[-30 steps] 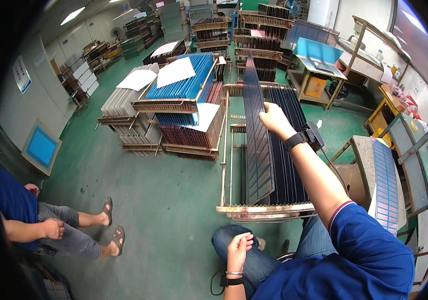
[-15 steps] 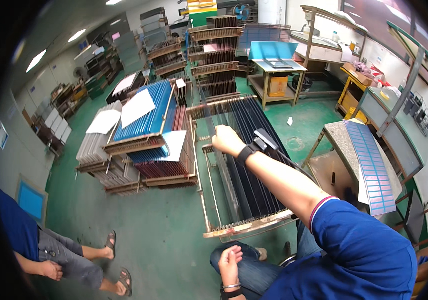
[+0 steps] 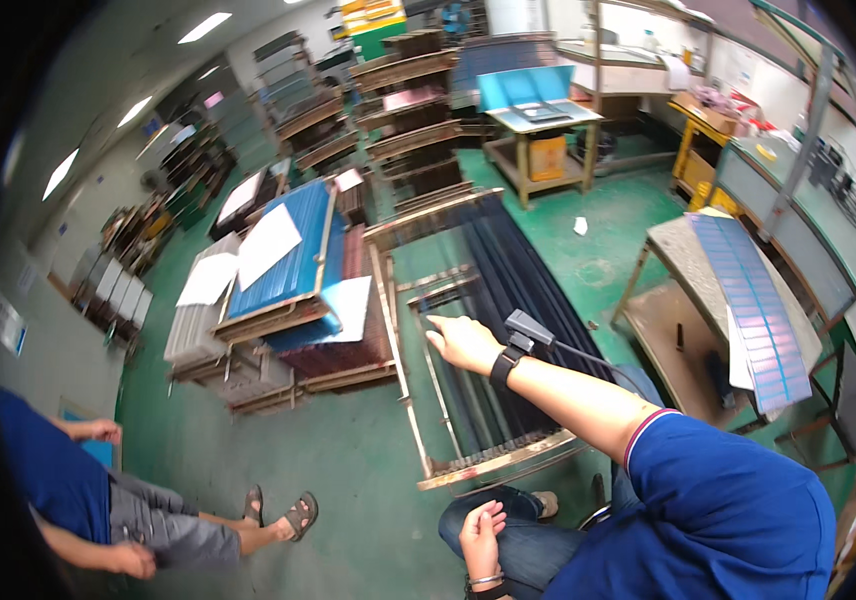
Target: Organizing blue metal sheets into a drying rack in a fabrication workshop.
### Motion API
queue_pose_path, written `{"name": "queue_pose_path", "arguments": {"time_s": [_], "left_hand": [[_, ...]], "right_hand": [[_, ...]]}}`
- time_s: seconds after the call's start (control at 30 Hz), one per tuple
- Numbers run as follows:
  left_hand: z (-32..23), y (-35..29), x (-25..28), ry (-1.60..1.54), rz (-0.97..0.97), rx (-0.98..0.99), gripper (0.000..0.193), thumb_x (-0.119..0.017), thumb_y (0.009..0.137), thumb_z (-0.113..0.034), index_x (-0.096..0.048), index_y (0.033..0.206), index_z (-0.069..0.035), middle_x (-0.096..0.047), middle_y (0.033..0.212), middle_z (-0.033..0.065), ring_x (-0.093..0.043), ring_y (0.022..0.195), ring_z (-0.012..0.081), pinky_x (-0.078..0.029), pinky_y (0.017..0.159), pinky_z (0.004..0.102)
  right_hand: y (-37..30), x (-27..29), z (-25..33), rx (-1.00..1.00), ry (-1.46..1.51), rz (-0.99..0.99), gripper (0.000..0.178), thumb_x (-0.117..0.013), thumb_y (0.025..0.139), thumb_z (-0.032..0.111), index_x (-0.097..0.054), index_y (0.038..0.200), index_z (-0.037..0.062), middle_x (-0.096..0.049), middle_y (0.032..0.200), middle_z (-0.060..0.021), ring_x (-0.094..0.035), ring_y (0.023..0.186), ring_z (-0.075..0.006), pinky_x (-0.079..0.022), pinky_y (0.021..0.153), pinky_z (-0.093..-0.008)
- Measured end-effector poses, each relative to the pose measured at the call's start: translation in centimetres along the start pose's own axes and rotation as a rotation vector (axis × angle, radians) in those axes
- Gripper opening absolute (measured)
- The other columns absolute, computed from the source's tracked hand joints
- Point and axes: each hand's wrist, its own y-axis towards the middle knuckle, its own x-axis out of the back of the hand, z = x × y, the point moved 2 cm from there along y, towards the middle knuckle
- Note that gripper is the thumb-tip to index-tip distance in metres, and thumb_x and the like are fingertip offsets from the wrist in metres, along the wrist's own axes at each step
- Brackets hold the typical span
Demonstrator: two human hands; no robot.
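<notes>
A metal-framed rack stands before me, with several thin dark panels set upright in its slots along the right part. Over the rack's left half hovers my right hand, thumb and forefinger apart and nothing visible between them. A small black device with a cable is strapped at that wrist, beside a black band. My left hand rests near my knee, palm up with fingers loosely bent, holding nothing. Motion blurs the panels, so their edges are hard to tell apart.
Racks of blue panels and grey panels stand to the left, with white sheets on top. A co-worker in grey shorts is at lower left. On the right, a small table bears a gridded panel. Stacked racks rise behind.
My right hand has come off the thin panel it gripped and moved nearer to me, its fingers parting. The co-worker's feet and arm have shifted. The whole view has tilted.
</notes>
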Motion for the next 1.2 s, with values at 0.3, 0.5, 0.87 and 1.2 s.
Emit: {"name": "queue_pose_path", "arguments": {"time_s": [0.3,0.5,0.87,1.2], "left_hand": [[-2.4,-0.7,-4.5,0.165,0.191,0.06,0.027,-0.046,0.095,-0.019,-0.057,0.11,0.0,-0.063,0.104,0.0116,-0.062,0.085,0.0172,-0.051,0.073,0.026],[-2.5,-0.6,-11.1,0.296,0.454,0.083,0.027,-0.047,0.095,-0.02,-0.056,0.111,0.0,-0.061,0.106,0.0122,-0.062,0.087,0.0179,-0.05,0.074,0.0265],[-2.4,-1.5,-18.4,0.487,0.554,0.076,0.025,-0.045,0.095,-0.016,-0.055,0.11,0.001,-0.062,0.105,0.0146,-0.063,0.086,0.0181,-0.052,0.072,0.0268],[-3.6,-2.4,-20.1,0.497,0.612,0.072,0.024,-0.044,0.096,-0.015,-0.056,0.11,0.001,-0.063,0.104,0.0138,-0.063,0.086,0.0175,-0.052,0.075,0.0271]], "right_hand": [[-18.9,22.6,-20.9,-0.469,0.686,-0.487,0.036,-0.049,0.09,0.019,-0.051,0.122,0.0039,-0.064,0.097,-0.0119,-0.063,0.07,-0.0163,-0.052,0.058,-0.0273],[-50.6,30.5,-39.9,-0.96,-0.097,-1.64,0.03,-0.056,0.085,0.018,-0.055,0.108,-0.0012,-0.06,0.079,-0.0074,-0.058,0.069,-0.0167,-0.048,0.061,-0.0311],[-50.6,25.2,-30.9,-1.198,1.257,-1.111,0.034,-0.051,0.092,0.03,-0.052,0.102,-0.0016,-0.06,0.096,-0.0121,-0.062,0.087,-0.0207,-0.055,0.074,-0.0317],[-48.3,27.4,-34.7,-0.489,1.428,-1.491,0.027,-0.045,0.095,0.016,-0.049,0.119,0.0037,-0.057,0.117,-0.0074,-0.054,0.108,-0.0201,-0.045,0.092,-0.0343]]}}
